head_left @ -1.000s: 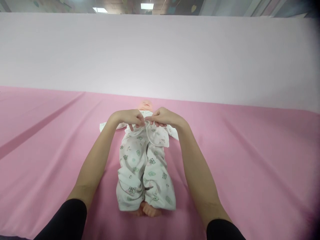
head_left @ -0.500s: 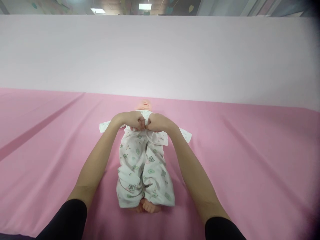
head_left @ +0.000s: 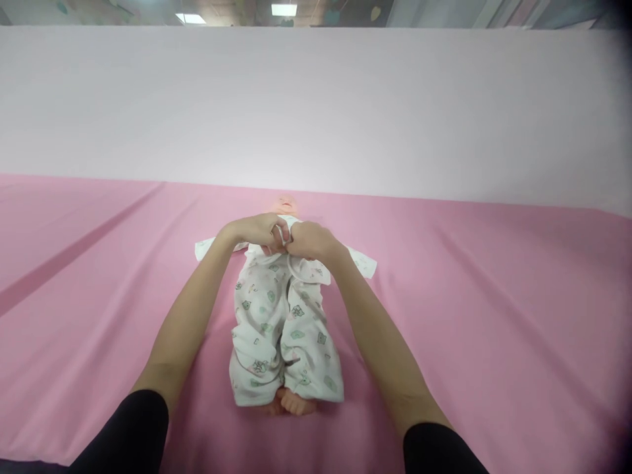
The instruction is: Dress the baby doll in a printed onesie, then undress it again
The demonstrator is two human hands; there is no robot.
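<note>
A baby doll (head_left: 285, 205) lies on its back, head away from me and bare feet towards me. It wears a white printed top (head_left: 363, 262) with the sleeves spread out and matching white trousers (head_left: 269, 309). Over the doll's chest, my left hand (head_left: 264, 232) is closed in a pinch at the front of the top. Beside it, nearly touching, my right hand (head_left: 309, 239) has its fingers curled on the same front. Both hands hide what lies between the fingertips, perhaps a fold or edge of the top.
Under the doll spreads a pink sheet (head_left: 474, 329) with several long creases. A plain white panel (head_left: 316, 112) stands upright behind the doll's head. Beyond its upper edge, ceiling lights (head_left: 284, 10) show.
The fingers of my left hand have lifted and shifted slightly at the chest, with the index finger more raised. My right hand stays nearly in place, and the doll lies as before.
</note>
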